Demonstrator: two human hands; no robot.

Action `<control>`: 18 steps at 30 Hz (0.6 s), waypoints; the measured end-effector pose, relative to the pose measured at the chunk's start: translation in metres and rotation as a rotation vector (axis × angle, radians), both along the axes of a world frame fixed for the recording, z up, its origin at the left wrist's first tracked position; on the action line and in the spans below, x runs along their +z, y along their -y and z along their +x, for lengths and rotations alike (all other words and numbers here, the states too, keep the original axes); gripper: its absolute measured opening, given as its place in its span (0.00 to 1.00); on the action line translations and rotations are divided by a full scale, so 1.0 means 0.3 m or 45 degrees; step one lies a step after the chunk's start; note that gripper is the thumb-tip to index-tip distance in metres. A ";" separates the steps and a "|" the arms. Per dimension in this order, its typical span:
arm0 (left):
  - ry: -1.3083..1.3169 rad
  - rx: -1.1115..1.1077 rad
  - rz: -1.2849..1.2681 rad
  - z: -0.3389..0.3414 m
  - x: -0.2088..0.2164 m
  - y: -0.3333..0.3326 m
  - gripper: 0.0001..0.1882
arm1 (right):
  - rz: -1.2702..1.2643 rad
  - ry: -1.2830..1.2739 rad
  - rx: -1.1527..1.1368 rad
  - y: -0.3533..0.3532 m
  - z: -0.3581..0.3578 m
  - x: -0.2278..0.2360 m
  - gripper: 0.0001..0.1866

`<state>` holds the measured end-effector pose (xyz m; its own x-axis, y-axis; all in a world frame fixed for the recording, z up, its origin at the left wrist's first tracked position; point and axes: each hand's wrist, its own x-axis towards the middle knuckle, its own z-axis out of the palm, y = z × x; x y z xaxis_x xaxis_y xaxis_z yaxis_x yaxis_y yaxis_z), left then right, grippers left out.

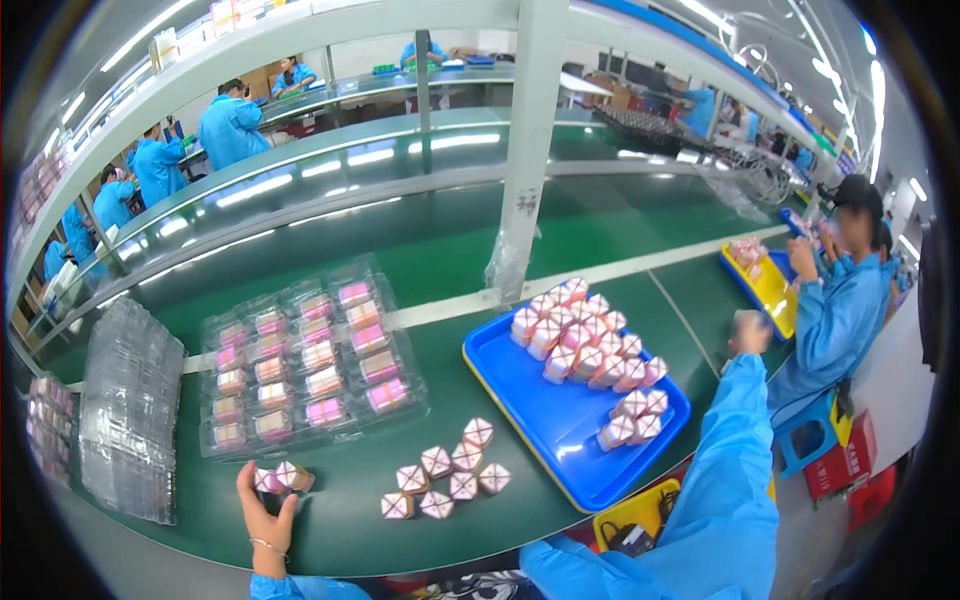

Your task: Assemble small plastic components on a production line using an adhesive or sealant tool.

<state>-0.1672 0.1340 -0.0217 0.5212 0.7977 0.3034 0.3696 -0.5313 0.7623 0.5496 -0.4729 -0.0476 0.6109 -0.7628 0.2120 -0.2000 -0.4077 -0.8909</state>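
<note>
My left hand [262, 510] rests on the green belt at the lower left, fingers around two small pink and white boxes [281, 479]. Just above it lies a clear plastic blister tray [310, 360] filled with several pink boxes. Several loose pink and white boxes [446, 470] lie to the right of that hand. My right hand [751, 331] is stretched out to the far right in a blue sleeve, blurred, fingers closed; I cannot tell whether it holds anything. A blue tray [560, 425] with several pink boxes lies between my two arms.
A stack of clear blister trays [130, 410] stands at the left. A white post [528, 150] rises from the belt. A co-worker in blue [835, 310] sits at the right by a yellow tray [770, 285]. More people in blue work at the far left.
</note>
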 end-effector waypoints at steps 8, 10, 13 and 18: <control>0.127 -0.090 -0.051 0.014 0.018 0.014 0.35 | -0.208 0.386 0.878 -0.297 -0.343 0.296 0.16; 0.091 -0.182 -0.070 0.046 0.005 -0.006 0.32 | -0.108 0.627 1.069 -0.476 -0.690 0.492 0.14; 0.100 -0.285 -0.084 0.051 0.015 0.002 0.31 | -0.092 0.706 1.349 -0.730 -1.141 0.630 0.15; 0.129 -0.285 -0.182 -0.010 0.034 0.051 0.37 | 0.329 0.866 2.131 -0.981 -1.528 0.564 0.19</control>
